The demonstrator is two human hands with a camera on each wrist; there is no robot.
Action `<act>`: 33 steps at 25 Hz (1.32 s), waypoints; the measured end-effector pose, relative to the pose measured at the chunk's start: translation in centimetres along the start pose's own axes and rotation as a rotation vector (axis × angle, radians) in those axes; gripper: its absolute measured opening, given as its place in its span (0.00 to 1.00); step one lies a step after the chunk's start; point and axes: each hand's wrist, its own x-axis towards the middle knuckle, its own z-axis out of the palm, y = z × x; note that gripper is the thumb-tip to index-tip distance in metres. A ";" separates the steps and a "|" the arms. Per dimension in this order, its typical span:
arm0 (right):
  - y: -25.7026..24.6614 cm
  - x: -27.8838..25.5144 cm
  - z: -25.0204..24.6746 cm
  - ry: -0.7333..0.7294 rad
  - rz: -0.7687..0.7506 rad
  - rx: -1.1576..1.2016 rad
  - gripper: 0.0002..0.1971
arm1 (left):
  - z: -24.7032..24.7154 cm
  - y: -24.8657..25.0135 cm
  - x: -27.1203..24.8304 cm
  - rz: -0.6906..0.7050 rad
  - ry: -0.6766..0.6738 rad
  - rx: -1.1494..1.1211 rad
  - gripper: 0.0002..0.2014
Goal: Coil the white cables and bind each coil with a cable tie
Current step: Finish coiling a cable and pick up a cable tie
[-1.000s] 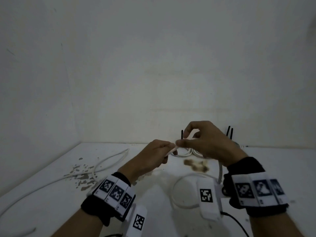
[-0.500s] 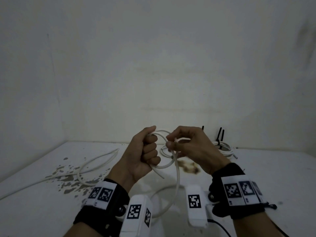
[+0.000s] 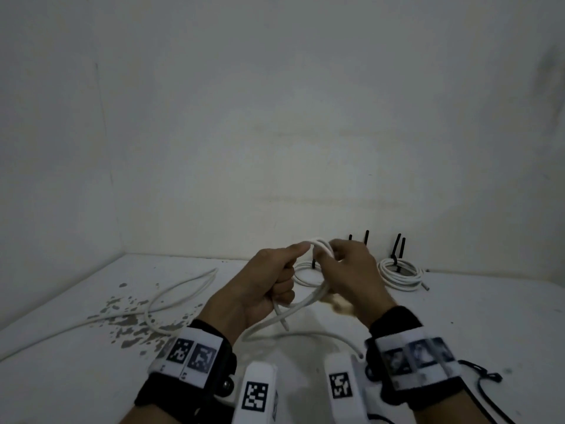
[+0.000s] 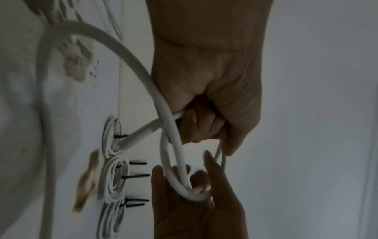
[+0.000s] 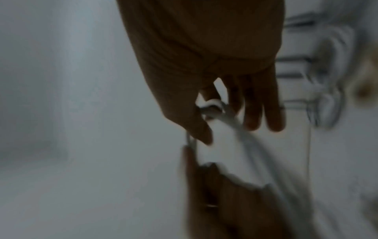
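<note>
My left hand (image 3: pixel 282 281) grips a small coil of the white cable (image 3: pixel 308 301) in its fist, held above the table. The cable's free end (image 3: pixel 284 325) pokes down below the fist. My right hand (image 3: pixel 331 255) pinches the top of the loop next to the left thumb. In the left wrist view the cable (image 4: pixel 163 111) loops from the left hand (image 4: pixel 214 122) down into the right hand (image 4: pixel 194 202). The right wrist view is blurred; thumb and forefinger pinch the cable (image 5: pixel 212 108). The rest of the cable trails over the table (image 3: pixel 308 335).
Bound coils with black ties (image 3: pixel 400 273) (image 3: pixel 304 269) lie at the back by the wall; three show in the left wrist view (image 4: pixel 114 179). A loose white cable (image 3: pixel 180 292) curves over chipped paint (image 3: pixel 131 322) at left. A brown stain (image 3: pixel 342 304) lies under the hands.
Both hands pinched the cable end a second ago. Since then the left hand has closed round a loop, and the right hand has brought more cable up beside the left thumb.
</note>
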 end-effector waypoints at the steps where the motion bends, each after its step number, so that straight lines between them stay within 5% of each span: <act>1: -0.5 0.0 -0.6 -0.172 0.211 0.282 0.06 | -0.6 0.0 0.0 -0.005 0.020 0.009 0.25; 3: -1.7 -0.2 -1.7 -0.398 0.391 0.600 0.04 | -1.9 0.2 0.0 0.007 0.027 0.044 0.23; 7: -2.3 0.3 -2.5 -0.272 0.395 0.598 0.14 | -3.7 0.6 -0.1 0.060 -0.028 0.247 0.25; 10: -2.3 0.4 -3.9 -0.252 0.085 0.083 0.17 | -4.4 0.3 0.0 0.083 0.038 0.252 0.28; 13: -1.8 0.0 -4.1 0.153 -0.206 -0.335 0.13 | -5.5 0.3 0.2 0.116 0.104 0.308 0.27; 15: -1.1 0.1 -2.9 0.329 -0.122 -0.103 0.18 | -6.4 0.4 0.5 0.118 0.146 0.245 0.27; 16: -1.1 0.1 -2.1 0.262 0.036 0.190 0.23 | -6.7 0.3 0.7 0.119 0.164 0.212 0.28; 18: -1.5 -0.2 -0.7 -0.129 0.435 0.772 0.28 | -7.0 0.0 0.9 0.129 0.196 0.162 0.28; 19: -1.5 -0.4 -0.6 -0.254 0.510 0.844 0.29 | -7.2 -0.3 1.0 0.126 0.212 0.125 0.28; 22: -0.8 -0.2 -0.9 -0.289 0.273 0.366 0.28 | -8.7 -0.8 1.1 0.100 0.268 0.054 0.27; 25: -1.0 0.1 -2.5 0.116 -0.047 -0.294 0.21 | -10.3 -0.8 0.9 0.083 0.295 0.160 0.28; 26: -1.0 0.3 -2.5 0.256 -0.069 -0.275 0.20 | -10.5 -0.8 1.0 0.091 0.298 0.178 0.28; 28: -1.9 0.1 -1.8 0.301 0.060 0.189 0.24 | -10.2 -0.9 1.4 0.113 0.291 0.117 0.28; 31: -2.6 -1.6 -0.1 -0.222 0.549 1.009 0.26 | -9.5 -1.1 1.7 0.116 0.286 -0.041 0.27; 33: -2.1 -1.4 -0.3 -0.242 0.509 0.873 0.23 | -10.4 -0.9 1.5 0.122 0.333 -0.065 0.27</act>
